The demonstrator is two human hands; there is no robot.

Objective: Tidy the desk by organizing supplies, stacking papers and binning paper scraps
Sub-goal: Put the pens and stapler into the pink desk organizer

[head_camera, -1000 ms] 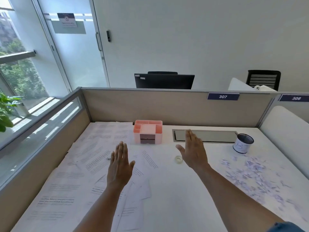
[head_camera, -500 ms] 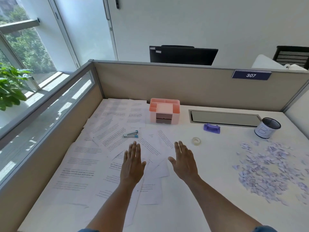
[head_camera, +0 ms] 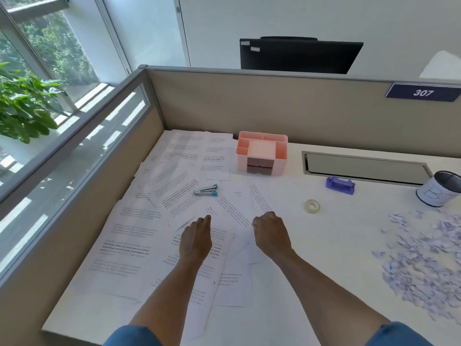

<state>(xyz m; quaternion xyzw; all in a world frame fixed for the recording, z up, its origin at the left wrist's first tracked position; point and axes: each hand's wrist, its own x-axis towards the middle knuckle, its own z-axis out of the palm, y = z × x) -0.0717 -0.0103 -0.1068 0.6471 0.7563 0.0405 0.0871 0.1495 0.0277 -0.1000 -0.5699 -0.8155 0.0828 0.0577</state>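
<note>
Both hands hang low over the loose white printed sheets [head_camera: 159, 213], which fan out left of and in front of the pink plastic desk organizer [head_camera: 261, 153]. The left hand [head_camera: 195, 239] has its fingers drooping toward the paper, holding nothing. The right hand [head_camera: 270, 233] is curled into a loose fist, and whether it pinches a sheet edge cannot be told.

The small blue-and-silver stapler [head_camera: 206, 190] lies on the sheets, in front-left of the organizer. Gathering the papers with it aboard could tip it off or crumple pages. The heap of lilac paper scraps [head_camera: 424, 258], far right of the organizer, could scatter if swept sheets stir the air.
</note>
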